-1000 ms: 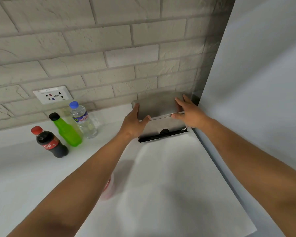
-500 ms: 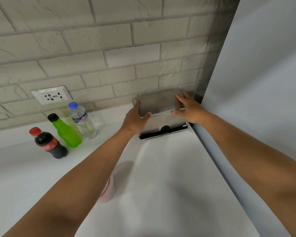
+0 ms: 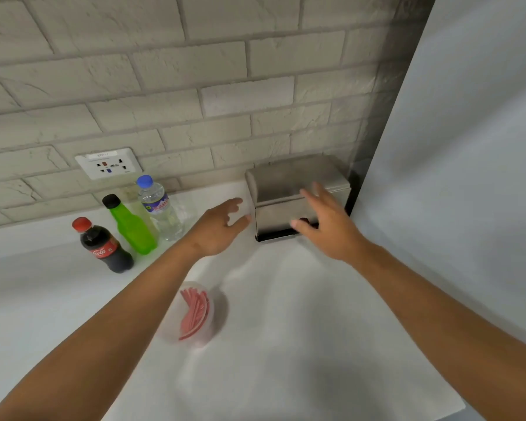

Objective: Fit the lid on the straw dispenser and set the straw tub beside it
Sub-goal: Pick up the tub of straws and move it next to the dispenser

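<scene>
1. Both hands have let go of the lid since half a second ago. Back then they held it by its two ends. Now they are off it, and the head view is tipped down more, so the straw tub shows in full.

2. From the head view, the lid sits flat on top of the straw dispenser. It looks even on both sides. I think the first job is done, though I cannot see the back edge well.

3. The left hand is open with its fingers spread. It holds nothing. It hangs just left of the dispenser and does not touch it.

4. The right hand is open too and holds nothing. It is in front of the dispenser and covers part of its face. I cannot tell if a fingertip touches the metal.

5. The tub is on the white counter, with red straws inside. It is well apart from the dispenser, closer to the person. It lies under the left forearm, nearer to the left hand than to the right.

6. The second job is left: pick up the tub and put it next to the dispenser. There is bare counter on the left side, between the dispenser and the water bottle.
</scene>
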Demonstrator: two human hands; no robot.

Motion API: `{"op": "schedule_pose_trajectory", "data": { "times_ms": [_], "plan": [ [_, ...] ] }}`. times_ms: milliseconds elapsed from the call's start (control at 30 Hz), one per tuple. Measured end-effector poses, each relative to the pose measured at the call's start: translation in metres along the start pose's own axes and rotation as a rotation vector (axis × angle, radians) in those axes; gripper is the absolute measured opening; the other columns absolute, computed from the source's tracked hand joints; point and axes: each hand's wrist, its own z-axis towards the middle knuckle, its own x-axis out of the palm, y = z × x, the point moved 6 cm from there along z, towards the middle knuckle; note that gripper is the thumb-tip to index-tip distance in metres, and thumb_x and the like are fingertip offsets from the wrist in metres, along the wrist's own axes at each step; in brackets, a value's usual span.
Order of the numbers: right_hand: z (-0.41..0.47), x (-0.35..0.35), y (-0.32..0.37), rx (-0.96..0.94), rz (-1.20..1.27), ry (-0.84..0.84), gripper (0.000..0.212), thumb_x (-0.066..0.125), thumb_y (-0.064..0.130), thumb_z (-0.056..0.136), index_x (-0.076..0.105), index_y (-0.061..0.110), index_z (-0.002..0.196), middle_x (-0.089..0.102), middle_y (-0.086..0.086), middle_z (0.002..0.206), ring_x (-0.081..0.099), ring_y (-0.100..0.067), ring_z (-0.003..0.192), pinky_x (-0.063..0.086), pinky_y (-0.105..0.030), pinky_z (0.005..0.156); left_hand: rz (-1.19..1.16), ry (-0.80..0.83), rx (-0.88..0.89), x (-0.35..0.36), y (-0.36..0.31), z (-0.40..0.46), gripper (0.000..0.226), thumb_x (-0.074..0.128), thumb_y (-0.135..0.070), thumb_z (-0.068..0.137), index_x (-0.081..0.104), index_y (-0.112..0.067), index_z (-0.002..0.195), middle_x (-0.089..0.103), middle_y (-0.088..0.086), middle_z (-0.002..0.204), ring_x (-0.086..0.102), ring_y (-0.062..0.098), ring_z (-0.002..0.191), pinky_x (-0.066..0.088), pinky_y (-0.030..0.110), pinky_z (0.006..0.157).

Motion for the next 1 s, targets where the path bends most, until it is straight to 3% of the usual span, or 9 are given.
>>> {"op": "schedule_pose_trajectory", "data": {
  "times_ms": [133,333,567,667,800,1000],
  "plan": [
    [-0.051,0.034,0.046,-0.094,0.134,0.085,0.066,0.065,0.039,0.1,0.04,0.02,0.158,0.02,-0.003,0.173,0.018,-0.015,0.159,0.022,-0.038,0.127,-0.111,-0.024,0.087,-0.028,0.021,-0.061,0.047,0.054,-0.042,0.105,0.057,-0.022,0.147,0.064,-0.002,0.142,0.063,0.016,0.126,0.047,0.041,0.114],
    [-0.102,0.077,0.101,-0.139,0.245,0.193,0.064,0.059,0.046,0.099,0.039,0.026,0.157,0.021,0.007,0.172,0.024,-0.007,0.156,0.032,-0.039,0.124,-0.094,-0.035,0.106,-0.045,0.063,-0.131,0.056,0.049,-0.055,0.099,0.058,-0.026,0.147,0.064,-0.014,0.14,0.06,-0.005,0.124,0.048,0.033,0.11],
    [-0.133,0.123,0.136,-0.134,0.196,0.277,0.066,0.054,0.055,0.099,0.034,0.031,0.157,0.014,0.015,0.171,0.028,-0.009,0.154,0.036,-0.041,0.121,-0.007,0.041,0.175,-0.04,0.111,-0.169,0.076,0.054,-0.079,0.087,0.049,-0.037,0.15,0.053,-0.026,0.146,0.051,-0.005,0.13,0.044,0.024,0.106],
    [-0.143,0.141,0.145,-0.105,0.197,0.277,0.069,0.053,0.06,0.097,0.028,0.036,0.158,0.011,0.019,0.171,0.021,-0.006,0.156,0.034,-0.036,0.122,0.018,0.087,0.24,-0.037,0.12,-0.179,0.079,0.064,-0.079,0.083,0.042,-0.047,0.151,0.045,-0.035,0.149,0.046,-0.011,0.133,0.039,0.015,0.103],
    [-0.159,0.164,0.151,-0.068,0.194,0.278,0.073,0.05,0.059,0.1,0.018,0.039,0.162,-0.001,0.038,0.162,0.011,0.007,0.153,0.026,-0.026,0.123,-0.007,0.103,0.265,-0.032,0.124,-0.186,0.073,0.063,-0.077,0.085,0.031,-0.063,0.149,0.036,-0.047,0.148,0.045,-0.011,0.133,0.045,0.013,0.098],
    [-0.161,0.172,0.152,-0.018,0.174,0.189,0.059,0.057,0.042,0.105,0.041,0.024,0.158,0.015,0.014,0.173,0.027,-0.007,0.156,0.036,-0.034,0.122,-0.131,0.082,0.264,-0.03,0.125,-0.188,0.069,0.065,-0.075,0.085,0.033,-0.065,0.146,0.044,-0.043,0.144,0.052,-0.003,0.131,0.053,0.011,0.092]
  ]
}}
